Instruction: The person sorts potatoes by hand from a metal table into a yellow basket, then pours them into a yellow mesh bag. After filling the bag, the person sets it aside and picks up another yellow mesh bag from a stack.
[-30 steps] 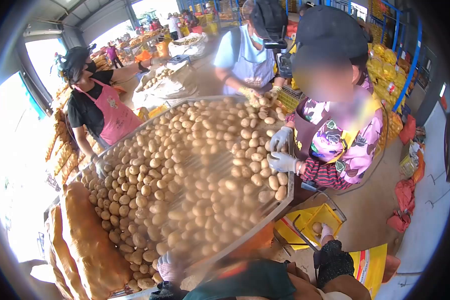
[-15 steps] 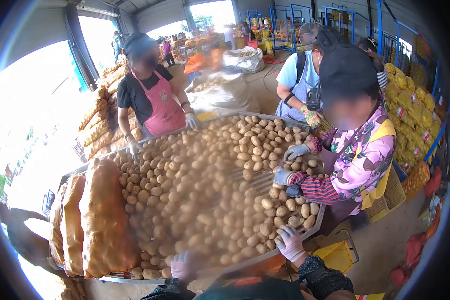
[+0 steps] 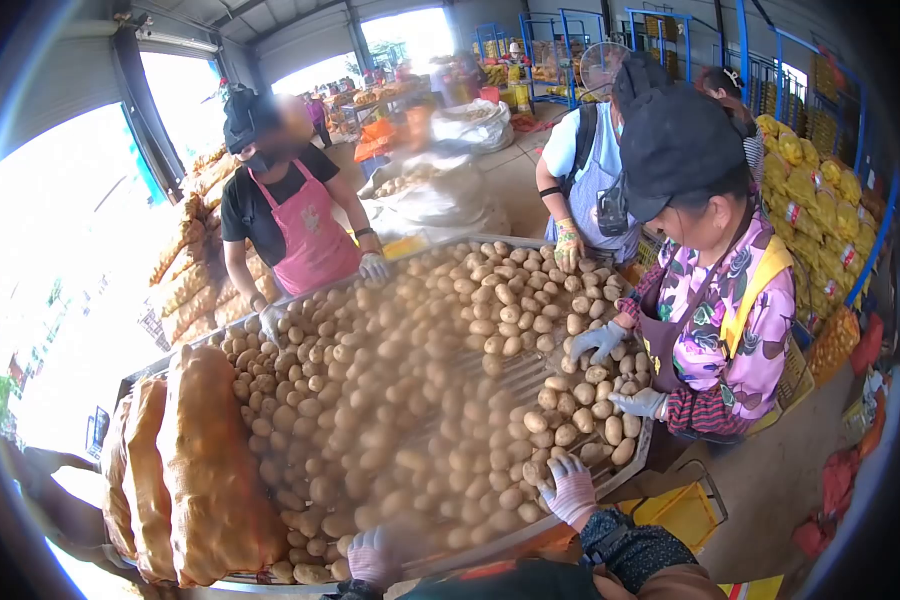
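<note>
A wide metal sorting table with a slatted bed (image 3: 525,378) is heaped with potatoes (image 3: 355,400). At its near right edge, my right hand (image 3: 572,492) in a striped knit glove lies over the rim, fingers stretched and apart, fingertips against a brown potato (image 3: 536,473). My left hand (image 3: 370,556), gloved alike, rests at the near rim beside several potatoes. Its fingers point forward and look stretched out; a blurred smear hides part of it. I see nothing held in either hand.
Filled mesh sacks (image 3: 205,470) stand on the table's left end. A person in a pink apron (image 3: 310,225) works across from me, another in a floral shirt (image 3: 735,320) at right, a third behind. A yellow crate (image 3: 675,515) sits low right. Yellow sacks (image 3: 820,215) are stacked behind.
My view has shifted slightly. My right hand has moved a little left, onto potatoes at the rim. The floral-shirted person's hands have moved apart, and the person behind has lowered a hand toward the potatoes.
</note>
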Tool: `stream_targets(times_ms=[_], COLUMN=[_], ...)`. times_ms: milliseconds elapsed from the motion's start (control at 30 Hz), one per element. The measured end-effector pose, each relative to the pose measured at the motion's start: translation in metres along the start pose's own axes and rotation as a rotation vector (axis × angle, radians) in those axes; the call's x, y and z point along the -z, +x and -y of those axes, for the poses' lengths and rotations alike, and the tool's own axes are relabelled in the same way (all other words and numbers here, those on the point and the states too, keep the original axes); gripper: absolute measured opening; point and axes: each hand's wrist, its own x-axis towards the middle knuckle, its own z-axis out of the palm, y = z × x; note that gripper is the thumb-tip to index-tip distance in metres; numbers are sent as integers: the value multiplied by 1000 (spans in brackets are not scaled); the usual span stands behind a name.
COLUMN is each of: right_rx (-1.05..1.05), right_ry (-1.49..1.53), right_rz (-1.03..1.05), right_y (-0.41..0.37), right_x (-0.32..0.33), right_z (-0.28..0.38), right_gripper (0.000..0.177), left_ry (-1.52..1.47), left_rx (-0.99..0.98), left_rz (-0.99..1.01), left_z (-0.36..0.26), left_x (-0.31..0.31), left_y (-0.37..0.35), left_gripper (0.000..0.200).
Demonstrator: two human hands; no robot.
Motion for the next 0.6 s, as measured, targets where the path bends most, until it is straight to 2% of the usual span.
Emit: stream_targets(times_ms=[100, 133, 600], right_rx=[-7, -12, -8], right_ry=[3, 3, 35], right_rz=[-7, -7, -3], right_y=[0, 1, 5], right_x=[-2, -2, 19], right_z=[-2, -3, -8], right_gripper=[50, 50, 49], left_ry=[139, 153, 126], left_rx=[-43, -63, -54], left_rz=[10, -26, 9], left_z=[30, 33, 18], left_x=[-34, -38, -25], left_y=[-20, -21, -20], left_gripper=[66, 62, 61])
